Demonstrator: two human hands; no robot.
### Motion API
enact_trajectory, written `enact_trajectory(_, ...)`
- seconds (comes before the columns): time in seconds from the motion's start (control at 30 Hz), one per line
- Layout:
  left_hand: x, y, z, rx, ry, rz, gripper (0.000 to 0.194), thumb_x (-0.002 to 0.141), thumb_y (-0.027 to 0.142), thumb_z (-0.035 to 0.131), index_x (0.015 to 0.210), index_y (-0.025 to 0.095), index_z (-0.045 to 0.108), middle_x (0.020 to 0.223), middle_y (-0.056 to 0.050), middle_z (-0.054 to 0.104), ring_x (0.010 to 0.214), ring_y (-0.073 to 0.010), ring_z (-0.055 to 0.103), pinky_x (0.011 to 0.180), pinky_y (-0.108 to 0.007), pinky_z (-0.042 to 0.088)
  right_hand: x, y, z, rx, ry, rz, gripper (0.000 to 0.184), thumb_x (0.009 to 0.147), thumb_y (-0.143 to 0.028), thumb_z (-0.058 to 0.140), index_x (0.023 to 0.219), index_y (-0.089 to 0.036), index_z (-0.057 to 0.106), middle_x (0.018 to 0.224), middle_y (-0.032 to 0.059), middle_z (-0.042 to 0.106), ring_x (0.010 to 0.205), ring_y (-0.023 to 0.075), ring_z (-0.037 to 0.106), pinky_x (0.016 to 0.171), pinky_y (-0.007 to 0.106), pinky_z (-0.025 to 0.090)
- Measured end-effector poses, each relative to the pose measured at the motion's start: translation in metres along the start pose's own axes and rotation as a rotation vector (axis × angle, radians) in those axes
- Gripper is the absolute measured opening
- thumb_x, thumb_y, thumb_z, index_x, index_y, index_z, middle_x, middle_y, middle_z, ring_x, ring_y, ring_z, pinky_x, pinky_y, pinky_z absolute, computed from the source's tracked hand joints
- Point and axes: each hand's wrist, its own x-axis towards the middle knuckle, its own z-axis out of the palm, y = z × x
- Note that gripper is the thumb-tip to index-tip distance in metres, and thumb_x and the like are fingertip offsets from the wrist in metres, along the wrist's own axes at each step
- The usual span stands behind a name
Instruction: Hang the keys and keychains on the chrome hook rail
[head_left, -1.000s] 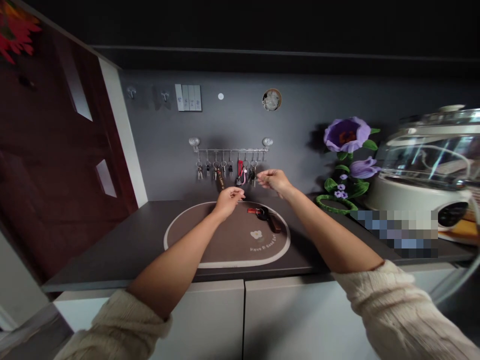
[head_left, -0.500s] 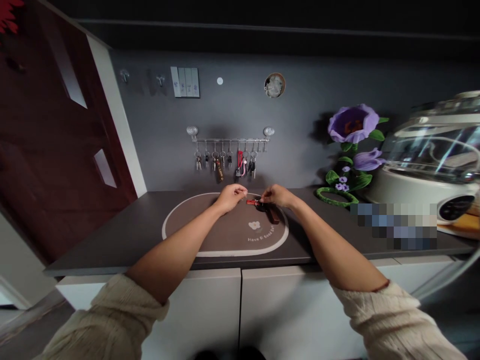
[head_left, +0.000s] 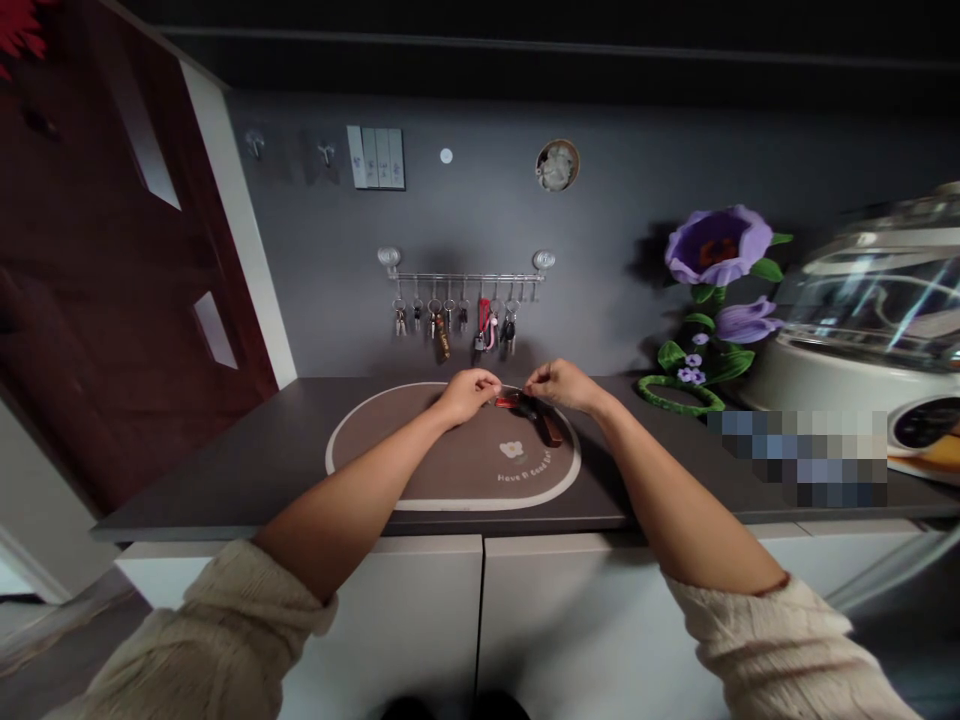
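Observation:
A key bunch (head_left: 534,417) with a red tag, a black fob and a brown leather strap lies at the back of an oval brown mat (head_left: 420,470) on the dark counter. My left hand (head_left: 469,393) is closed in a pinch right at the bunch's red end. My right hand (head_left: 561,384) is curled over the bunch's top, fingertips pinched together just above it. What either pinch holds is too small to make out. On the wall behind, a chrome key rack (head_left: 463,277) carries several hanging key sets.
A dark red door (head_left: 97,290) stands at the left. Purple artificial flowers (head_left: 712,270) and a white appliance with a glass lid (head_left: 870,320) sit on the counter's right. White cabinet doors (head_left: 480,620) run below the counter edge.
Both hands came down from the key rack to the key bunch on the mat, then closed in on it from either side. The view shifted slightly.

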Motion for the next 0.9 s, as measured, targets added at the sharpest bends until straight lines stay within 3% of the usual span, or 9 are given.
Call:
enact_trajectory(0.37,0.005,-0.005,0.002,-0.171,0.065,-0.02,0.022,0.067,0.028,0.054,0.081,0.012,0.06,0.071,-0.004,0.06,0.06,-0.0096,0.05,0.055,-0.021,0.039,0.001,-0.002,-0.004,0.354,0.006,-0.132,0.019,0.063,-0.03,0.057,0.072,-0.013,0.059,0.067,0.0026,0.059,0.059,0.0077,0.049,0.056,0.021,0.038)
enact_trajectory(0.6,0.005,0.0,0.001,-0.292,0.086,-0.048,0.033,0.066,0.036,0.055,0.09,0.013,0.058,0.079,-0.006,0.06,0.064,-0.0105,0.052,0.054,-0.022,0.04,0.0,-0.006,-0.003,0.446,0.023,-0.162,0.02,0.064,-0.032,0.059,0.073,-0.014,0.059,0.069,0.0021,0.059,0.062,0.0079,0.05,0.06,0.022,0.039)
enact_trajectory(0.9,0.002,0.009,0.003,-0.301,0.057,0.002,0.037,0.065,0.041,0.056,0.088,0.012,0.06,0.08,-0.006,0.06,0.067,-0.0118,0.051,0.058,-0.023,0.04,0.0,-0.009,0.001,0.54,-0.051,-0.183,0.022,0.065,-0.033,0.06,0.075,-0.014,0.058,0.068,0.0013,0.058,0.06,0.0076,0.05,0.061,0.024,0.041)
